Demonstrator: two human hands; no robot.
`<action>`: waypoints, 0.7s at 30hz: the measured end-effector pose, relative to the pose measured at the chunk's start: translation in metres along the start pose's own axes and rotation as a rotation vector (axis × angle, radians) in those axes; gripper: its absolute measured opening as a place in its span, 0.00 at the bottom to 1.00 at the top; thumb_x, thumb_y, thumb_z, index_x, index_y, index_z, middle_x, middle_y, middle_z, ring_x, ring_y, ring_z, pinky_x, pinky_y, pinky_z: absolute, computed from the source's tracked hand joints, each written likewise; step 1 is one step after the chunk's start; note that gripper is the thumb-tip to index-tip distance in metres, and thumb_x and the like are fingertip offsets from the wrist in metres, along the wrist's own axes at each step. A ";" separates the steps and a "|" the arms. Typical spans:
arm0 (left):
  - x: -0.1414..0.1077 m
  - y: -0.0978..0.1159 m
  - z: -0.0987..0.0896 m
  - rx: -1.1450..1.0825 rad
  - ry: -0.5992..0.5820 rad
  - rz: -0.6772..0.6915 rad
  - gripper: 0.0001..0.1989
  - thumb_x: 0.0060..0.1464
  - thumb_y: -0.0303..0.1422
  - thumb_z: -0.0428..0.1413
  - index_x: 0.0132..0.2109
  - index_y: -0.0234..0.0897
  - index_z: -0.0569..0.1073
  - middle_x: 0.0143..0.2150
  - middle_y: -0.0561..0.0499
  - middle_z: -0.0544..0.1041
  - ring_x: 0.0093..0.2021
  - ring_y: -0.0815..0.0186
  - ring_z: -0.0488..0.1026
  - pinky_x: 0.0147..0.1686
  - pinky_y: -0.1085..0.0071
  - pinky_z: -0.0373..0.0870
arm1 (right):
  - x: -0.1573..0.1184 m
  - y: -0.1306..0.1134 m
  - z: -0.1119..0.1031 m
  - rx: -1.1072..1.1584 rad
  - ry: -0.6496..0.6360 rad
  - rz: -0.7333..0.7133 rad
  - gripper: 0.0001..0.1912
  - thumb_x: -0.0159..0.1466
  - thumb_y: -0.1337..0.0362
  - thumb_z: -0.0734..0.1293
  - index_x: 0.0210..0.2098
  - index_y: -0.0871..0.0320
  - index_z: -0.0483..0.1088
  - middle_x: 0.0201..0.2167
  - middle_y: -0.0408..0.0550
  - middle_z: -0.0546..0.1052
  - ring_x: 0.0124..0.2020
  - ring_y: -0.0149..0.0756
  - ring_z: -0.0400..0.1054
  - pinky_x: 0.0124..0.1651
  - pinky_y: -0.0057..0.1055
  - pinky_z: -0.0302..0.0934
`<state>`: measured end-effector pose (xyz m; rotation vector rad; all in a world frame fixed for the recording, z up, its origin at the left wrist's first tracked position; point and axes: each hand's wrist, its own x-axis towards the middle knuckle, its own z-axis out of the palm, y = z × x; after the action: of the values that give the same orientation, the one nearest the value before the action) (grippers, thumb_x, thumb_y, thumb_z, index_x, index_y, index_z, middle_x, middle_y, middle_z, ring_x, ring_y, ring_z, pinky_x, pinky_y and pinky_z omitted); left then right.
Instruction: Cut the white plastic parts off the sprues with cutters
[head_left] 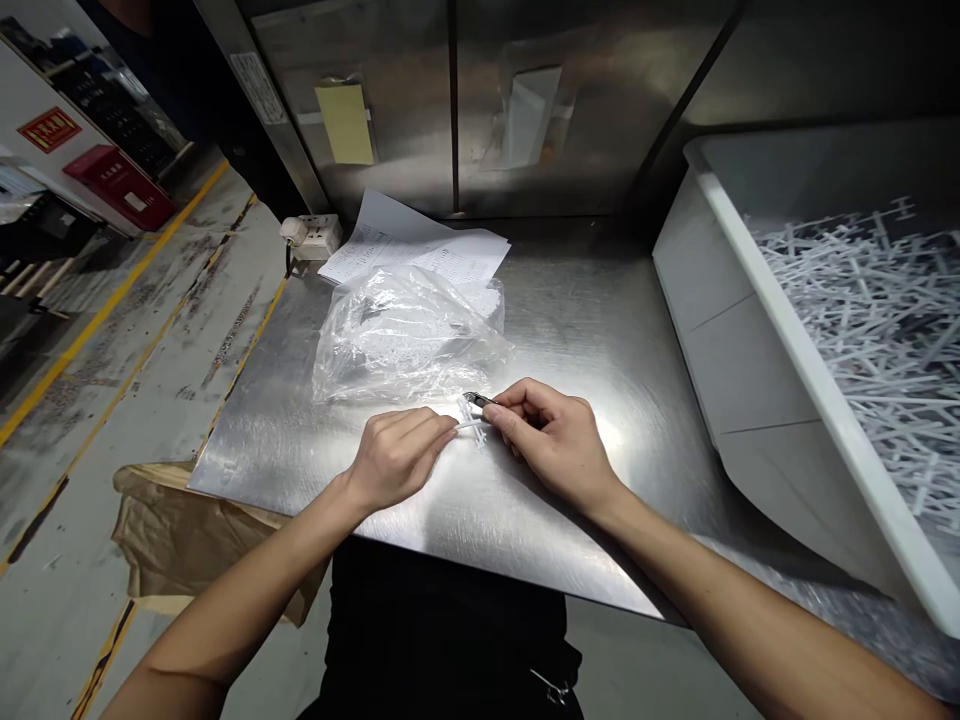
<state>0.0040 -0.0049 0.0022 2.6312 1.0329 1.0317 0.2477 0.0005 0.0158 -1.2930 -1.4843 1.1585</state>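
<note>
Between the fingertips of my left hand (405, 452) is a thin white plastic sprue (472, 425) with short side branches. My left hand is closed on its stem, just above the metal table. Close on the right, my right hand (551, 435) is wrapped round a small dark tool with a metal tip (475, 399). The tool's tip is right beside the sprue's branches; whether it touches them I cannot tell. Most of the tool is hidden in my fingers. Just beyond both hands lies a clear plastic bag (412, 335) with small white pieces in it.
A large white bin (712, 310) heaped with white sprues (885, 350) stands on the right. Printed sheets (420, 240) and a power socket (319, 237) lie at the back left. Brown paper (191, 530) hangs below the left edge of the metal table (585, 300). A person in dark clothes (195, 80) stands beyond.
</note>
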 end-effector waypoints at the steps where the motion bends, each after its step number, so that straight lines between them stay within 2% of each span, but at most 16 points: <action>1: 0.001 0.000 0.000 0.007 0.003 -0.002 0.06 0.76 0.27 0.56 0.51 0.37 0.78 0.37 0.51 0.84 0.33 0.66 0.80 0.35 0.70 0.74 | 0.000 -0.001 -0.001 0.001 0.004 -0.005 0.13 0.71 0.53 0.76 0.36 0.55 0.80 0.23 0.42 0.75 0.26 0.35 0.67 0.29 0.34 0.59; 5: 0.002 0.000 -0.001 0.022 0.007 -0.010 0.06 0.77 0.27 0.56 0.49 0.37 0.78 0.33 0.53 0.81 0.30 0.68 0.76 0.32 0.70 0.70 | 0.000 -0.009 -0.005 0.045 0.022 -0.038 0.12 0.70 0.53 0.76 0.38 0.55 0.81 0.26 0.43 0.77 0.27 0.36 0.69 0.32 0.35 0.61; 10: 0.001 0.000 -0.001 0.024 -0.003 -0.017 0.06 0.76 0.26 0.56 0.48 0.37 0.77 0.33 0.53 0.80 0.29 0.68 0.75 0.32 0.70 0.69 | -0.003 -0.012 -0.006 0.050 -0.078 -0.042 0.12 0.70 0.53 0.76 0.41 0.55 0.81 0.28 0.45 0.80 0.29 0.38 0.73 0.33 0.37 0.65; 21: -0.001 0.000 0.000 0.081 -0.011 0.016 0.07 0.77 0.27 0.55 0.48 0.37 0.78 0.33 0.53 0.81 0.31 0.67 0.77 0.33 0.68 0.70 | -0.005 -0.013 -0.004 0.023 -0.078 -0.038 0.11 0.71 0.53 0.76 0.42 0.55 0.81 0.29 0.45 0.80 0.29 0.38 0.74 0.33 0.37 0.68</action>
<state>0.0034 -0.0051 0.0016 2.7103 1.0752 0.9974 0.2491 -0.0045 0.0290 -1.2106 -1.5415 1.2100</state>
